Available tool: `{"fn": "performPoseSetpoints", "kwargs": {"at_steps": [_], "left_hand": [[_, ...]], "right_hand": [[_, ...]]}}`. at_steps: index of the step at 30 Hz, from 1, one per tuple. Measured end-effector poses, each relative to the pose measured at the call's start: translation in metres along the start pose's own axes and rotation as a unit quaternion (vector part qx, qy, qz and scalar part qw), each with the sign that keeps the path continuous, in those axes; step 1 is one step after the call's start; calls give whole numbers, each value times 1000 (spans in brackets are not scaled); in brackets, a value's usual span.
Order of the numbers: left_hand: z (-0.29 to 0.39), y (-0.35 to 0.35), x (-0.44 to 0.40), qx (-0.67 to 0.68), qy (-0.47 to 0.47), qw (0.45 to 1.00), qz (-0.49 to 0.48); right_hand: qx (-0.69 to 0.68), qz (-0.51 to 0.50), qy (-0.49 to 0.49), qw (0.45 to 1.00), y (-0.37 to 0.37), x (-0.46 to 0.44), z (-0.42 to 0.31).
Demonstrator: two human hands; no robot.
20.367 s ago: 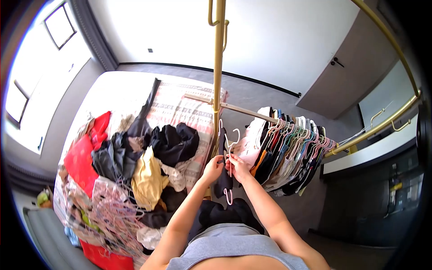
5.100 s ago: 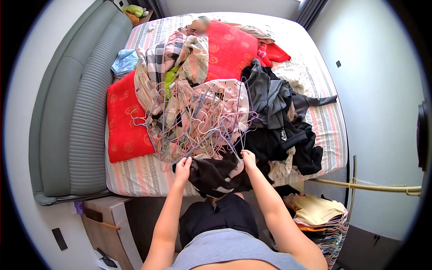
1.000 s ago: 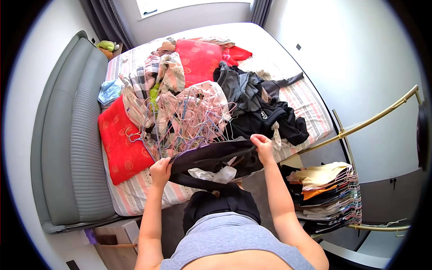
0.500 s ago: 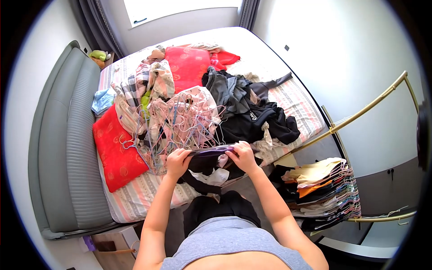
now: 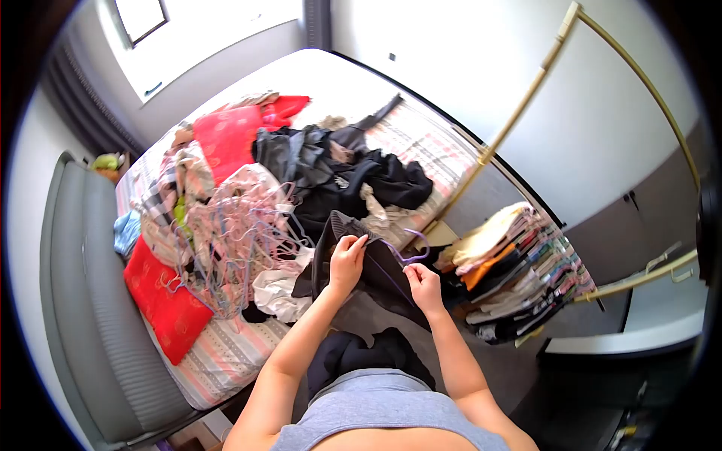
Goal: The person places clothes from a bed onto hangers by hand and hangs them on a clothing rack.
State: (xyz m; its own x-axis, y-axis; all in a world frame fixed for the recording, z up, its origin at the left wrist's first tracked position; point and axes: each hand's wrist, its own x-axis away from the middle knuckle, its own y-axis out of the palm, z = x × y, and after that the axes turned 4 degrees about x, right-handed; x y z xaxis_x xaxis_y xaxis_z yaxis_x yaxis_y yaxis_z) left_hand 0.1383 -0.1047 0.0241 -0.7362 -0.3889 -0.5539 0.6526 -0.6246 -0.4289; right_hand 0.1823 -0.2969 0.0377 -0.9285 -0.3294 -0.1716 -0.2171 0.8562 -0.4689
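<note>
A dark garment with a gathered waistband [image 5: 344, 224] hangs in front of me at the bed's near edge. My left hand [image 5: 347, 264] is closed on its upper edge. In my right hand [image 5: 423, 289] is a purple hanger [image 5: 416, 257], gripped near the base of its hook, which points up and to the right. One arm of the hanger runs toward the garment, and the cloth hides part of it. Whether my right fingers also pinch the cloth I cannot tell. Close by on the left lies a white cloth [image 5: 280, 295].
Tangled hangers [image 5: 244, 233], dark clothes [image 5: 391, 179] and red cushions [image 5: 162, 301] cover much of the bed [image 5: 233, 364]. At right, a gold rack [image 5: 519, 113] stands tilted in view, beside many garments on hangers [image 5: 519, 263].
My view has swung right. The garment, earlier stretched level between both hands, now hangs slanted. The purple hanger's hook has come into sight by my right hand.
</note>
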Motion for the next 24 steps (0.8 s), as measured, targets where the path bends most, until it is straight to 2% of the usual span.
{"fn": "performPoseSetpoints", "kwargs": {"at_steps": [1, 2, 5, 7, 9, 12, 15, 19, 24], "left_hand": [[9, 19, 2, 18, -2, 999, -35], [18, 35, 6, 19, 1, 998, -63], [45, 78, 21, 29, -2, 990, -136], [56, 101, 32, 41, 3, 987, -157], [65, 122, 43, 52, -7, 980, -190], [70, 148, 50, 54, 12, 975, -215], [70, 170, 50, 59, 7, 966, -251], [67, 202, 34, 67, -2, 958, -279], [53, 252, -7, 81, -5, 944, -320]], "right_hand": [[-14, -15, 41, 999, -17, 6, 8], [-11, 22, 49, 999, -32, 13, 13], [-43, 122, 24, 991, -66, 28, 29], [-28, 102, 55, 993, -86, 33, 45], [-90, 96, 104, 986, -100, 41, 63], [-150, 145, 136, 969, -115, 44, 76], [-229, 135, 169, 949, -125, 35, 101], [-329, 62, 299, 894, -131, 9, 126], [-379, 51, 346, 857, -124, -45, 156]]}}
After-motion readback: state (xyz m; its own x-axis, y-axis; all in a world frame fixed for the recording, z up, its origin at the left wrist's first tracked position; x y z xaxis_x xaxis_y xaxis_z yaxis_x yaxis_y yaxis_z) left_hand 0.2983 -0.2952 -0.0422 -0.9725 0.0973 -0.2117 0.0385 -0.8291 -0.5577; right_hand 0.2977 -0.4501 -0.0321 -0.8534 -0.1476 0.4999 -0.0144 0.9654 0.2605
